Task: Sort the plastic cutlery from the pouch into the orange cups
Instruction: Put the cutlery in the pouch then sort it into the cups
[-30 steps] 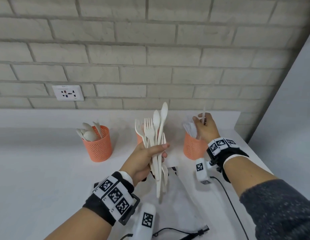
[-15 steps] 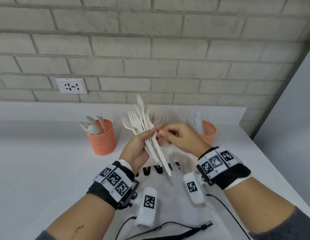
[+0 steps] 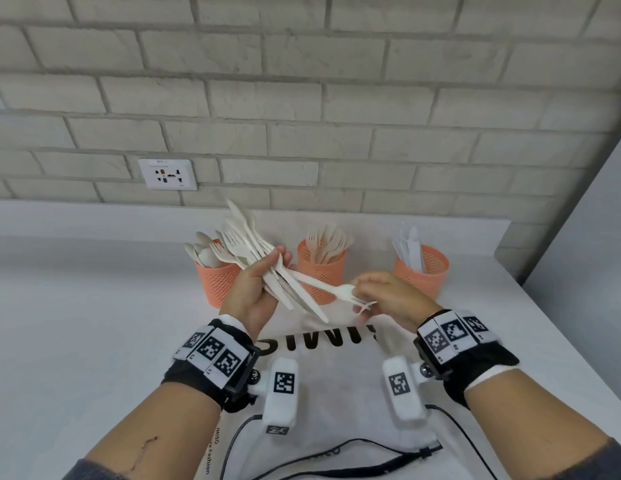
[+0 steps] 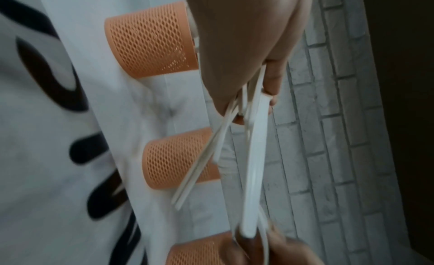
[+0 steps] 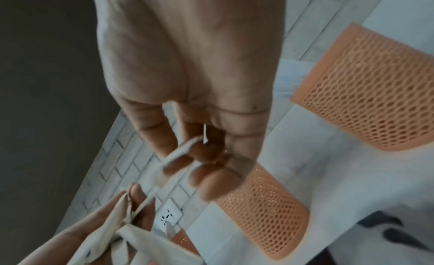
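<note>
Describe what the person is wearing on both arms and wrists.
Each wrist carries a black band topped by white tiles printed with black square-code markers. A white capsule-shaped camera pod, itself bearing a code marker, hangs off each band, with thin black cables trailing from them. The right band shows a white cuff edge. Grey knit sleeves are pushed up both forearms.

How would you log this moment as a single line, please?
left hand grips cutlery bundle | right hand pinches fork | three orange cups part-filled
</note>
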{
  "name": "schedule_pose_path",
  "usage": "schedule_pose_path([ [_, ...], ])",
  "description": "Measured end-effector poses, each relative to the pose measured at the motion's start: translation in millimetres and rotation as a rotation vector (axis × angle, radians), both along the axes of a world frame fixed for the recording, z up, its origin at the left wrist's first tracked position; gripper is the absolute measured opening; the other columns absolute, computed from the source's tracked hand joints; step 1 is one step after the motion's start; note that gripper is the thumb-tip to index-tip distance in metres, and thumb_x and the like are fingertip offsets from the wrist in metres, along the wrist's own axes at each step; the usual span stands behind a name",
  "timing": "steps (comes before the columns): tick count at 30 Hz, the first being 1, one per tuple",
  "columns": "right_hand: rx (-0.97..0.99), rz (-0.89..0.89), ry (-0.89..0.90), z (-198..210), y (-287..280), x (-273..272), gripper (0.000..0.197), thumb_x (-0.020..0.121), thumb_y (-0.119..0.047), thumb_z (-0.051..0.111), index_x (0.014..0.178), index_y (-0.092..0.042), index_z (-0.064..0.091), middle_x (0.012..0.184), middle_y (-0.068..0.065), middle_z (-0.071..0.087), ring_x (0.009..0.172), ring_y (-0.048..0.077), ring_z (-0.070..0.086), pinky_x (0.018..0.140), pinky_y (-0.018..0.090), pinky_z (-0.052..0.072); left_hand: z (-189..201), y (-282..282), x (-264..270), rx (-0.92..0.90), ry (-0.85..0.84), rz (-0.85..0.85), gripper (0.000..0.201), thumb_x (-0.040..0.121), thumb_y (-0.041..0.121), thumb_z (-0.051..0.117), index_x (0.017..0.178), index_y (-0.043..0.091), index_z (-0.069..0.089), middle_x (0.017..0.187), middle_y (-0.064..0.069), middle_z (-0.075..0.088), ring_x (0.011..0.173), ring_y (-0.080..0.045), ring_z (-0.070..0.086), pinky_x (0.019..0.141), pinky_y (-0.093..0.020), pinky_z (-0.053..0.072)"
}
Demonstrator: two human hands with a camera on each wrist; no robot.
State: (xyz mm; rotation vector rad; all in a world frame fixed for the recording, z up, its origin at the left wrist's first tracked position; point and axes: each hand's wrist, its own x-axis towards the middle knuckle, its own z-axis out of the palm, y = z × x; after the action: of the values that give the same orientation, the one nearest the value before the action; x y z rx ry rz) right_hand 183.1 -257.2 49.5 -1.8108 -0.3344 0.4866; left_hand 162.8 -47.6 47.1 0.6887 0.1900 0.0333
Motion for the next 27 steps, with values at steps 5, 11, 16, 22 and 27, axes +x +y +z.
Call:
schedule_pose_path([
  [5,0.349,-0.253,-0.025,5.5,0.4,5.7,0.006,0.088,-0.005,0.057,0.085,-0.003,0.063,0.082,0.009,0.069,0.067,0.014,0.066,0.057,0.021,0.056,-7.9,8.7,2.2,0.142,0.065,-0.019,0.008,0.088,0.000,0.055,0.085,0.002,0.062,0.071,-0.004,0.066,0.064,-0.010,0.066,0.075,-0.025,0.055],
  [11,0.633,-0.341,-0.035,16.5,32.8,6.3,0.019,0.098,-0.026,0.042,0.086,-0.013,0.051,0.071,0.005,0.063,0.070,0.023,0.063,0.078,0.041,0.053,-11.9,-4.4,-0.3,0.291,0.115,-0.195,0.008,0.088,0.002,0.057,0.091,-0.001,0.063,0.070,-0.006,0.066,0.063,-0.011,0.066,0.071,-0.025,0.056],
  [16,0.227,-0.191,-0.286,16.1,45.9,-7.0,0.015,0.087,-0.027,0.062,0.096,-0.015,0.062,0.063,-0.015,0.059,0.056,-0.004,0.054,0.056,0.015,0.042,-7.6,-7.8,1.1,0.333,0.106,-0.185,0.014,0.087,0.003,0.058,0.098,-0.003,0.064,0.080,-0.010,0.067,0.068,-0.014,0.068,0.071,-0.026,0.057],
  [22,-0.097,0.022,-0.336,-0.1,56.0,-13.0,0.027,0.075,-0.013,0.075,0.093,-0.017,0.055,0.077,-0.002,0.058,0.068,0.010,0.056,0.067,0.019,0.046,1.7,-13.8,-3.2,0.329,0.048,-0.211,0.019,0.087,0.004,0.058,0.103,-0.004,0.065,0.088,-0.016,0.069,0.076,-0.026,0.069,0.069,-0.036,0.059],
  [27,-0.120,0.039,-0.303,10.9,45.2,-13.5,0.009,0.088,-0.011,0.061,0.097,-0.012,0.060,0.073,-0.005,0.059,0.066,0.003,0.057,0.067,0.016,0.046,2.5,-11.4,-6.8,0.357,0.055,-0.159,0.014,0.088,0.002,0.057,0.097,-0.003,0.065,0.080,-0.015,0.072,0.070,-0.025,0.071,0.059,-0.031,0.058],
])
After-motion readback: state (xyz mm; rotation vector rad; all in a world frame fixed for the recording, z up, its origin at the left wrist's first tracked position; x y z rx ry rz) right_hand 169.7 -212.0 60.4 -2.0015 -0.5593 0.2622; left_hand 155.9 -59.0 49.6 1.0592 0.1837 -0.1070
